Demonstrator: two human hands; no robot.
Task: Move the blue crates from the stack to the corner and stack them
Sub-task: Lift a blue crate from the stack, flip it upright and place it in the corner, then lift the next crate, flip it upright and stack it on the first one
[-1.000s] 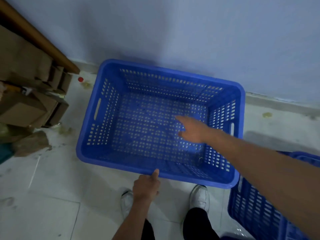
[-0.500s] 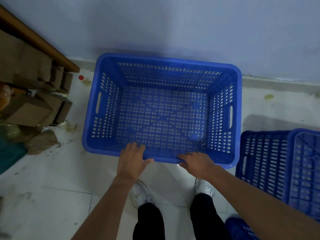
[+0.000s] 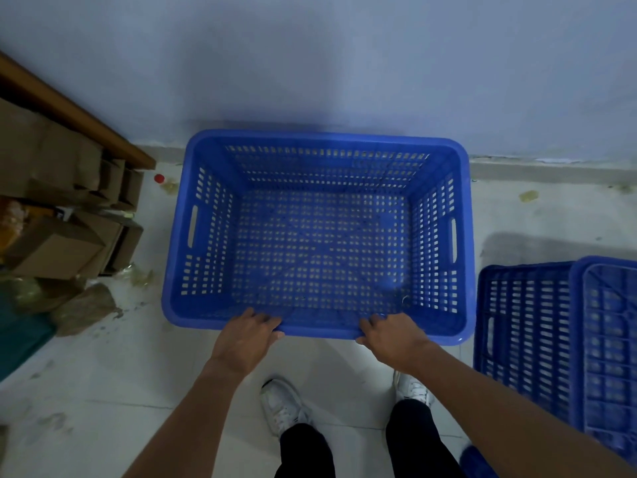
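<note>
A large blue perforated crate [image 3: 317, 232] stands upright and empty on the floor, its far side against the wall. My left hand [image 3: 246, 336] and my right hand [image 3: 391, 336] both grip the crate's near rim, fingers curled over the edge. At the right, another blue crate [image 3: 555, 339] lies tipped on its side, its ribbed bottom facing right. A further bit of blue plastic [image 3: 477, 462] shows at the lower edge.
Cardboard boxes [image 3: 65, 232] and scraps pile up at the left under a wooden ledge [image 3: 76, 112]. A red bottle cap [image 3: 159, 178] lies near the wall. My white shoes [image 3: 284, 407] stand just behind the crate on the tiled floor.
My right hand came out of the crate and joined my left on the near rim. The crate has slid squarer to the wall.
</note>
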